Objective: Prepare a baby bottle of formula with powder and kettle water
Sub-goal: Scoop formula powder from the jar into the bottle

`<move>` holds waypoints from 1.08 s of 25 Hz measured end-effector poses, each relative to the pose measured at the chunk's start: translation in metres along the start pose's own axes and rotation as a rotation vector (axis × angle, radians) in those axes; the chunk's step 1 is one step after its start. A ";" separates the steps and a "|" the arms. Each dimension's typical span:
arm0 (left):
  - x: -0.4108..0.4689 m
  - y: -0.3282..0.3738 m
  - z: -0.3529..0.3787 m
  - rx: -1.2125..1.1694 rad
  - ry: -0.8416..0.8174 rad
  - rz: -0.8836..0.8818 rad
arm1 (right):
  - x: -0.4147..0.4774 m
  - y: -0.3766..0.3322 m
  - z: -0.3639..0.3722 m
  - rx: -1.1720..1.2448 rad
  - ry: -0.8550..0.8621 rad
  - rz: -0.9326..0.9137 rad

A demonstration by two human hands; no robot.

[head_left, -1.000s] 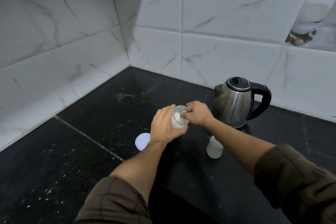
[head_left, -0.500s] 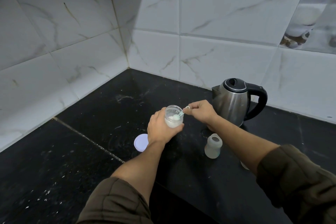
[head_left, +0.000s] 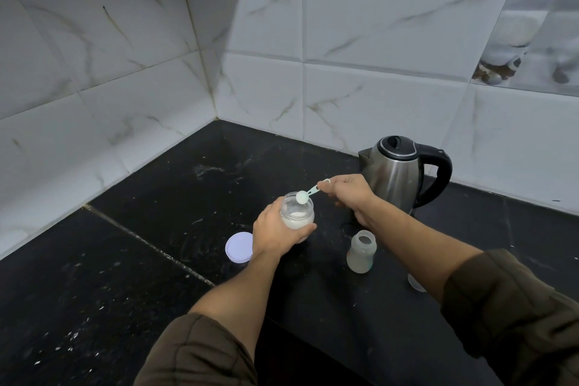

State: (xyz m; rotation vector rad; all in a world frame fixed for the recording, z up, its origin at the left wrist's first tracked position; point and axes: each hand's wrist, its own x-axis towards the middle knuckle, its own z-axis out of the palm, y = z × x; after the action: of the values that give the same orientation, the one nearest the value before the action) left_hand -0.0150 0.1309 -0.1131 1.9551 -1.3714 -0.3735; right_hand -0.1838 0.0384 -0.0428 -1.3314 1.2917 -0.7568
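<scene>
- Bottle (head_left: 361,252) stands upright and uncapped on the black surface (head_left: 156,260), near the steel kettle (head_left: 396,175) and on the camera side of it.
- I see the left hand (head_left: 277,232) wrapped round a small clear jar (head_left: 297,213) with white powder in its lower part.
- The right hand (head_left: 346,193) pinches the handle of a pale scoop (head_left: 311,191). The scoop's bowl is at the jar's mouth and, as far as I can tell, filled with powder.
- A round lid (head_left: 239,247) lies flat on the surface just left of the left hand.
- A clear piece (head_left: 416,284) peeks out from behind the right forearm; I cannot tell what it is.
</scene>
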 end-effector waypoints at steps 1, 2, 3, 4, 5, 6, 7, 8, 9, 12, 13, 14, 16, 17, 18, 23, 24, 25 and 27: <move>-0.001 0.001 0.001 -0.005 -0.003 0.004 | 0.000 0.001 -0.001 -0.040 -0.016 -0.007; -0.002 0.003 0.001 -0.012 -0.002 0.009 | 0.000 0.003 -0.003 -0.093 -0.030 -0.018; -0.002 0.006 0.001 -0.021 0.001 0.011 | 0.000 0.005 -0.003 -0.138 -0.042 -0.029; -0.002 0.008 0.000 -0.027 0.007 0.014 | 0.001 0.007 -0.003 -0.162 -0.052 -0.041; -0.002 0.009 -0.001 -0.029 0.014 0.017 | 0.001 0.008 -0.004 -0.162 -0.061 -0.052; -0.001 0.010 -0.002 -0.028 0.018 0.019 | 0.000 0.008 -0.005 -0.163 -0.069 -0.061; -0.001 0.011 -0.002 -0.024 0.020 0.019 | 0.000 0.007 -0.006 -0.172 -0.072 -0.065; -0.001 0.012 -0.003 -0.017 0.021 0.017 | 0.000 0.007 -0.006 -0.188 -0.072 -0.069; -0.002 0.012 -0.003 -0.010 0.018 0.012 | 0.001 0.006 -0.006 -0.191 -0.071 -0.068; -0.003 0.013 -0.003 -0.005 0.012 -0.003 | 0.000 0.003 -0.005 -0.180 -0.092 -0.056; -0.003 0.013 -0.004 -0.002 0.013 -0.003 | 0.000 0.003 -0.005 -0.190 -0.091 -0.051; -0.003 0.012 -0.004 0.001 0.012 -0.005 | 0.000 0.004 -0.006 -0.196 -0.085 -0.046; -0.003 0.011 -0.004 0.003 0.011 -0.013 | -0.001 0.004 -0.008 -0.172 -0.079 -0.041; -0.003 0.011 -0.004 0.003 0.010 -0.022 | -0.001 0.004 -0.008 -0.150 -0.078 -0.033; -0.004 0.011 -0.004 0.001 0.009 -0.028 | -0.001 0.003 -0.009 -0.127 -0.075 -0.020; -0.010 0.003 -0.001 -0.048 -0.026 -0.071 | -0.003 -0.002 -0.010 0.028 -0.025 0.140; -0.011 0.000 0.000 -0.061 -0.037 -0.089 | -0.004 -0.002 -0.009 0.050 -0.029 0.165; -0.012 -0.002 0.000 -0.072 -0.045 -0.102 | -0.005 -0.003 -0.009 0.065 -0.034 0.184; -0.014 -0.005 0.002 -0.102 -0.054 -0.126 | -0.006 -0.002 -0.008 0.077 -0.033 0.206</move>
State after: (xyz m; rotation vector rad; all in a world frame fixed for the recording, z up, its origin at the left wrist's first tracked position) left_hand -0.0188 0.1439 -0.1204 1.9641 -1.2415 -0.5490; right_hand -0.1920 0.0414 -0.0375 -1.1252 1.3370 -0.6323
